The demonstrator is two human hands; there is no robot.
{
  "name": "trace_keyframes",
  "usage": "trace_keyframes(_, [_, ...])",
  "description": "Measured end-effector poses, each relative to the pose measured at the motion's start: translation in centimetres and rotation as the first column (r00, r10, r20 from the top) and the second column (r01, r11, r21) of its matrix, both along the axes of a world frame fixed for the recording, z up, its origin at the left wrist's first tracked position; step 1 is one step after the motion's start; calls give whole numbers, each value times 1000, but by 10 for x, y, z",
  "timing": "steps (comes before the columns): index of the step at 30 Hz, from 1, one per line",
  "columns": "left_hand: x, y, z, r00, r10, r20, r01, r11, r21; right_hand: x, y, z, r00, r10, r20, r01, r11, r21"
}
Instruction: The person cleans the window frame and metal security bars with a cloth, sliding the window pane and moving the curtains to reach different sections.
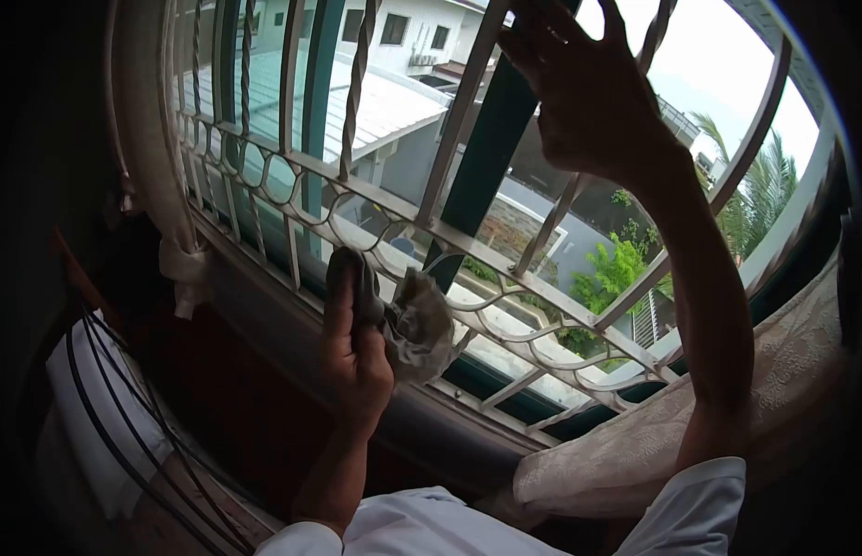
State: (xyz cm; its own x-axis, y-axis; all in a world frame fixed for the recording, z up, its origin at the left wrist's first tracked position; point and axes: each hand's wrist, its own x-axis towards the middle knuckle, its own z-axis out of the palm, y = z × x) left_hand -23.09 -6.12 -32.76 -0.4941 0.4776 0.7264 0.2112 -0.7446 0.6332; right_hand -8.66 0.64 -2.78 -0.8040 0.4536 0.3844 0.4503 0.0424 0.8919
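Grey cloth (420, 324) at white grille (459, 120); curtain (635, 445) right.

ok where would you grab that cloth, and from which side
Pinch the crumpled bunch of the cloth that bulges out clear of the left hand, coming from the right; the hand's fingers cover its left part.

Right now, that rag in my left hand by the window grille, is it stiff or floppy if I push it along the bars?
Probably floppy: the rag sits bunched in folds in the left hand. Likely light, since thumb and fingers alone hold it. It may snag on the grille curves rather than slide.
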Motion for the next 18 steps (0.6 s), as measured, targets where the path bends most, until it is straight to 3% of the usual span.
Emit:
trace_keyframes(2, [6,-20,-28,995,-100,30,104,968,-230,10,16,0,962,271,-40,-273,960,-67])
trace_keyframes(4, [23,-9,-33,981,-35,-193,-2,982,-189,12,18,-2,974,228,-8,-228,973,-29])
trace_keyframes(6, [45,8,-14,943,15,-334,-46,995,-85,36,78,0,904,364,225,-412,883,226])
trace_keyframes(7, [56,26,-6,918,65,-391,-91,995,-46,31,66,1,902,367,227,-415,882,224])
trace_keyframes(9, [72,44,-3,888,114,-445,-129,992,-3,19,22,3,987,157,-17,-158,977,-141])
trace_keyframes(11, [79,52,-4,765,211,-608,-323,943,-79,22,17,5,985,166,-38,-170,975,-142])
trace_keyframes(13, [78,50,-8,800,188,-570,-284,955,-84,22,14,0,984,168,-57,-175,973,-151])
trace_keyframes(15, [78,48,-7,828,175,-533,-246,967,-64,17,14,-13,972,232,24,-233,972,23])
trace_keyframes(16, [78,47,-6,865,133,-483,-206,973,-102,13,14,-19,955,283,85,-285,958,10])
trace_keyframes(18, [80,49,-5,896,88,-435,-157,979,-126,6,6,-38,980,102,169,-65,976,-210])
